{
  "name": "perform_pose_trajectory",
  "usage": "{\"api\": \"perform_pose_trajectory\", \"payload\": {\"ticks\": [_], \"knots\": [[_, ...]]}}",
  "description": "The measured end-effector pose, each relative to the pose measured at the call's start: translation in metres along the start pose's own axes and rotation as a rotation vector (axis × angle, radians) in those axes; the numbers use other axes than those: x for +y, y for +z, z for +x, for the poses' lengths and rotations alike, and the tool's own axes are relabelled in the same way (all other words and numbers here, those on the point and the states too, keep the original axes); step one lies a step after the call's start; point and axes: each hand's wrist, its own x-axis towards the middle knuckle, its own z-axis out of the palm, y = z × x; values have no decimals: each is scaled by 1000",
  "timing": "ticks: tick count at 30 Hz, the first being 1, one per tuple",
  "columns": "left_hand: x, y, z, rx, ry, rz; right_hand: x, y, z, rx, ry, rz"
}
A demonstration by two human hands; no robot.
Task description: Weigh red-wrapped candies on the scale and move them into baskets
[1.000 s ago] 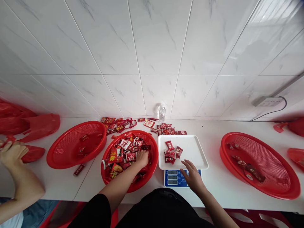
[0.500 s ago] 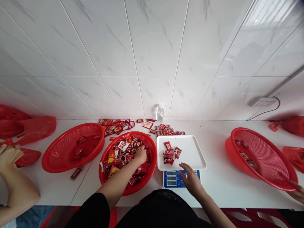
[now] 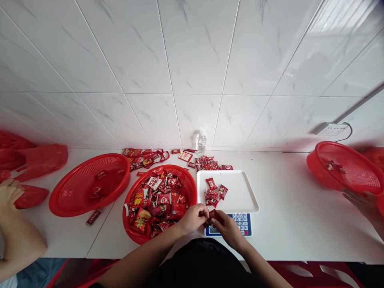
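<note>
My left hand (image 3: 194, 219) and my right hand (image 3: 229, 229) meet at the front of the blue scale (image 3: 243, 226), just right of the full red basket (image 3: 193, 188). Between their fingers are small dark red wrapped packets (image 3: 212, 216). My right fingers are closed on a packet; my left fingers are pinched beside it, and what they hold is too small to make out. Several red packets (image 3: 222, 191) lie on the left part of the white tray (image 3: 243, 192) on top of the scale. Mixed red snack packs (image 3: 164, 199) fill the basket.
At left are a red basket (image 3: 72, 176) with few packets, red bags (image 3: 45, 160) and a person's arm (image 3: 22, 232). Loose packets (image 3: 207, 163) and a clear bottle (image 3: 201, 144) stand near the wall. Another person's hand (image 3: 364, 204) holds a red basket (image 3: 345, 184) at right.
My left hand has come out of the full basket to meet my right hand, which moved left and closed on a packet. The right-hand basket has been lifted and shifted back and right.
</note>
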Motion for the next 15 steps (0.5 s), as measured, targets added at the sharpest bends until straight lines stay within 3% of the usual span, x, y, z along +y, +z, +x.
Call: {"api": "perform_pose_trajectory", "payload": {"ticks": [3, 8, 11, 15], "knots": [[-2, 10, 5, -44, 0, 73, 11, -2, 2, 37, 66, 49], [-9, 5, 26, -59, 169, 499, 29, -23, 7, 179, 240, 115], [-15, 3, 43, -117, 103, 637, 31, -36, 11, 204, 264, 144], [-19, 1, 56, -100, 28, 659, 31, -44, 17, 206, 291, 150]]}}
